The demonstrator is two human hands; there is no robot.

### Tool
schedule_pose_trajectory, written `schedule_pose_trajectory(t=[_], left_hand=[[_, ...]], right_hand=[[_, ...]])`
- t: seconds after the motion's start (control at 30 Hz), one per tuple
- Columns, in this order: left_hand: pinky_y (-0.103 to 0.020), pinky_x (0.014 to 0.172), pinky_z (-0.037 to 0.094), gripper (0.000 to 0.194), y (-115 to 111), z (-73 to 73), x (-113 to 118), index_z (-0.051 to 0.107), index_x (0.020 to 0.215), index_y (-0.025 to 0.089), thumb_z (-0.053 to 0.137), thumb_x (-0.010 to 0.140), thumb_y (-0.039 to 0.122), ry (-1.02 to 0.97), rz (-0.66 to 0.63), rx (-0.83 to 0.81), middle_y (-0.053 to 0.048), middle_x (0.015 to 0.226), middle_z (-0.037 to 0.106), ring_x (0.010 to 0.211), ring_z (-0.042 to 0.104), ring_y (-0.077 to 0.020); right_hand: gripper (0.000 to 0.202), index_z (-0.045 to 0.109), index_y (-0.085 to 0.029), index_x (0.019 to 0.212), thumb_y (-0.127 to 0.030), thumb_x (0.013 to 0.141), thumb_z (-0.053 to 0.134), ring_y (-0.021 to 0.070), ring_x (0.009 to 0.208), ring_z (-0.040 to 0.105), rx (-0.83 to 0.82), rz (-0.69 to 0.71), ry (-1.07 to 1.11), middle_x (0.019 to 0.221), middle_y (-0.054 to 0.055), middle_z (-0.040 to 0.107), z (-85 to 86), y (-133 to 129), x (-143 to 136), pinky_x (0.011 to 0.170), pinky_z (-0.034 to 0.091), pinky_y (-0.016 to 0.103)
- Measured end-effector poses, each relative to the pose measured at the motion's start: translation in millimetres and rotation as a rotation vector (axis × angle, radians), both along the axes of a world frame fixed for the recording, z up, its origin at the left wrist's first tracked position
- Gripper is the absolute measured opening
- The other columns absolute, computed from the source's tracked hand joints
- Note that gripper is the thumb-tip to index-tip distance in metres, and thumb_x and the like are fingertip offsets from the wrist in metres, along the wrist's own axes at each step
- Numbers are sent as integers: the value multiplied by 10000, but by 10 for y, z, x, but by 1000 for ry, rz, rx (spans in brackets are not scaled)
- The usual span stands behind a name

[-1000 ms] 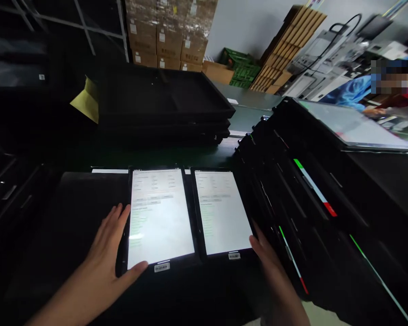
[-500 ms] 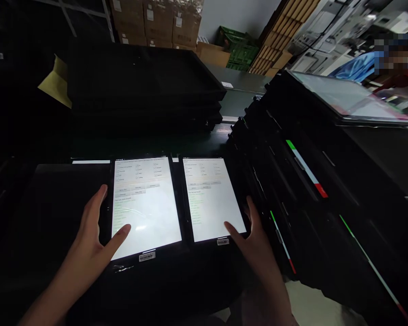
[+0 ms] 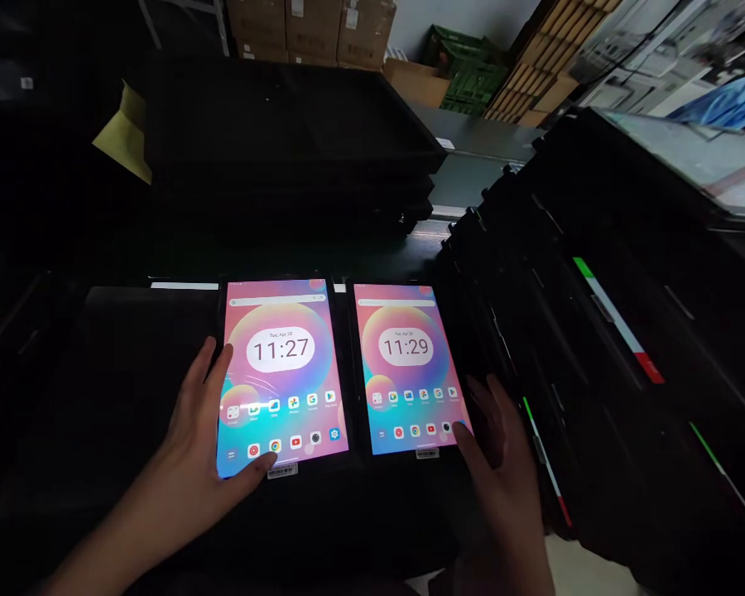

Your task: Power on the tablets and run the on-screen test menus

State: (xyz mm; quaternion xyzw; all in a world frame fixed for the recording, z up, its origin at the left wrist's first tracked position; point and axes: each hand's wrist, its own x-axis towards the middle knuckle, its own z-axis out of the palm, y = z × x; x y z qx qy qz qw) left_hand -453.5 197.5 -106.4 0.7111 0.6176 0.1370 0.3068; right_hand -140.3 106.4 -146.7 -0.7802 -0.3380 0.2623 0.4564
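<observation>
Two tablets lie side by side, upright to my view, both lit with a pink and blue home screen and a clock. My left hand (image 3: 202,439) is at the left tablet (image 3: 282,389), fingers apart along its left edge and thumb over the bottom edge by the barcode label (image 3: 282,471). At the right tablet (image 3: 410,372), my right hand (image 3: 500,439) has its thumb on the lower right corner, with the fingers spread beside the right edge. Neither hand is closed round a tablet. A second barcode label (image 3: 428,454) sits below the right screen.
Dark stacked trays (image 3: 291,124) stand behind the tablets. On the right rises a stack of black cases with green, white and red strips (image 3: 617,319). Farther back are cartons (image 3: 314,29), a green crate (image 3: 472,70) and a yellow paper (image 3: 127,132).
Both screens have switched from a white page of checkboxes and text to the home screen. My left thumb has moved down to the tablet's bottom edge. The view has shifted slightly left.
</observation>
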Motion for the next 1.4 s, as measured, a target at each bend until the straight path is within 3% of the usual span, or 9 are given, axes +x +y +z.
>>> schedule_pose_trajectory(t=[0.17, 0.27, 0.37, 0.5, 0.67, 0.87, 1.03, 1.23, 1.4], left_hand=[[-633, 1078, 460, 862, 82, -38, -170, 38, 1572, 525, 576, 901, 572, -118, 63, -23, 33, 1715, 72, 1540, 206, -370], [-497, 892, 614, 906, 161, -81, -385, 18, 1556, 572, 602, 864, 616, -86, 31, -51, 78, 1716, 9, 1534, 210, -395], [-355, 705, 648, 891, 189, -75, -511, 28, 1545, 598, 586, 852, 649, 12, -31, -57, 110, 1711, 10, 1538, 191, -399], [-370, 703, 648, 870, 152, -47, -497, 22, 1546, 596, 563, 867, 646, 42, -67, -66, 93, 1713, 11, 1521, 249, -398], [-620, 1023, 502, 879, 102, -72, -467, 14, 1574, 535, 547, 881, 627, 67, -103, -4, 40, 1720, 3, 1546, 163, -395], [-666, 1132, 353, 885, 76, 40, -475, 23, 1578, 521, 589, 901, 580, -23, -50, -71, 23, 1723, -21, 1549, 152, -386], [-663, 1055, 461, 880, 40, 81, -375, 20, 1581, 521, 569, 896, 585, -12, -7, -75, 51, 1720, -37, 1542, 146, -425], [-710, 999, 496, 919, 96, -126, -438, -37, 1573, 531, 559, 878, 608, 78, -114, 35, 50, 1716, -49, 1541, 140, -444], [-552, 837, 633, 861, 85, -83, -420, -3, 1577, 529, 544, 914, 580, 58, -80, 18, 62, 1717, -40, 1541, 131, -446]], right_hand=[[256, 749, -349, 1156, -274, 954, 610, 354, 1418, 437, 287, 196, -443, 1438, 21, 577, -12, -53, 20, 1095, 407, 607], [296, 788, -329, 1026, -153, 952, 562, 369, 1500, 289, 366, 417, -624, 1484, -15, 536, 35, -50, -62, 1131, 352, 608], [294, 778, -305, 1061, -139, 949, 562, 399, 1536, 176, 354, 546, -681, 1596, -28, 402, 82, -31, -192, 1152, 306, 637], [285, 769, -296, 1096, -129, 944, 595, 437, 1549, 83, 311, 627, -748, 1648, -40, 313, 99, 9, -305, 1156, 276, 686], [282, 784, -298, 1058, -144, 946, 577, 426, 1520, 212, 415, 501, -704, 1546, -9, 471, 98, -17, -298, 1149, 290, 705], [309, 781, -387, 1088, -225, 955, 553, 409, 1430, 379, 425, 319, -622, 1371, 9, 594, 118, -86, -263, 1097, 381, 708], [453, 721, -447, 1206, -128, 932, 552, 368, 1380, 433, 452, 318, -631, 1356, -2, 594, 107, -18, -301, 1044, 440, 643], [441, 741, -401, 1163, -97, 909, 548, 343, 1354, 454, 438, 391, -622, 1363, 1, 585, 114, 81, -361, 1023, 463, 587], [353, 754, -335, 1072, -99, 881, 575, 348, 1385, 430, 438, 506, -703, 1407, -11, 569, 115, 98, -374, 1032, 440, 567]])
